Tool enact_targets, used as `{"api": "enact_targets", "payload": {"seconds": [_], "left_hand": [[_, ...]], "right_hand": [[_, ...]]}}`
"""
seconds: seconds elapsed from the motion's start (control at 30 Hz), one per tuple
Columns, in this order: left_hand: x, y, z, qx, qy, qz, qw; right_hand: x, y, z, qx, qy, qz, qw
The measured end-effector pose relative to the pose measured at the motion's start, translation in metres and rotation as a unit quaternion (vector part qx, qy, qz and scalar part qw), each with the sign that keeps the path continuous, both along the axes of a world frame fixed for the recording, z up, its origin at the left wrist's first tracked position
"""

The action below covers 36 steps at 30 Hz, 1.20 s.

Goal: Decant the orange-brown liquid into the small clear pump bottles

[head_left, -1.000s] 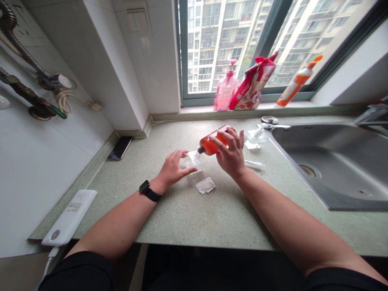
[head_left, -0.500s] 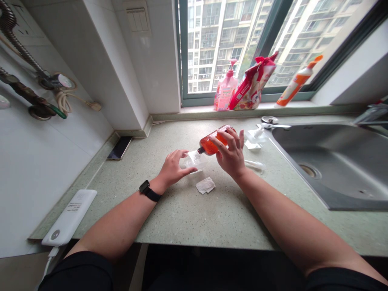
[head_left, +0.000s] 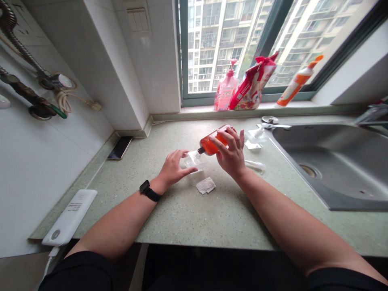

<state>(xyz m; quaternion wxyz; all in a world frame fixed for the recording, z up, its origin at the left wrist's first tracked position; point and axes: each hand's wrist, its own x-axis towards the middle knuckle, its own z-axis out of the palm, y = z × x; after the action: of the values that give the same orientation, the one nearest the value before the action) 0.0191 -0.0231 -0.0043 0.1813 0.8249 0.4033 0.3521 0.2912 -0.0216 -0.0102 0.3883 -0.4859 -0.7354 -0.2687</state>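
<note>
My right hand (head_left: 230,155) is wrapped round a bottle of orange-red liquid (head_left: 210,144). The bottle is tipped, its dark neck pointing down and left over a small clear plastic container (head_left: 198,160). Thumb and fingers of my left hand (head_left: 172,169) curve round that container from the left, steadying it on the counter; its exact shape is hard to make out. Just in front lie a few small white paper pieces (head_left: 205,185). Beyond my right wrist is a clear, slim plastic item (head_left: 255,165). Whether liquid is flowing cannot be seen clearly.
A steel sink (head_left: 336,161) takes up the right side. Near its corner sits a clear pump top (head_left: 257,134) on white paper. A phone (head_left: 120,148) and a white power bank (head_left: 70,216) lie left. The sill holds a pink pump bottle (head_left: 226,93), red bag (head_left: 253,87) and orange-white bottle (head_left: 295,85).
</note>
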Motion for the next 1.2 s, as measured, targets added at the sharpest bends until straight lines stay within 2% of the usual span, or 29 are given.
{"api": "enact_targets", "payload": {"seconds": [0.23,1.2], "left_hand": [[0.0003,0.0002,-0.0003,0.007,0.002,0.0,1.0],[0.0004,0.0002,-0.0005,0.011,-0.002,0.0,1.0]], "right_hand": [[-0.001,0.0001,0.0006,0.027,0.004,0.015,1.0],[-0.0003,-0.0002,0.0011,0.017,-0.001,0.008,1.0]]}}
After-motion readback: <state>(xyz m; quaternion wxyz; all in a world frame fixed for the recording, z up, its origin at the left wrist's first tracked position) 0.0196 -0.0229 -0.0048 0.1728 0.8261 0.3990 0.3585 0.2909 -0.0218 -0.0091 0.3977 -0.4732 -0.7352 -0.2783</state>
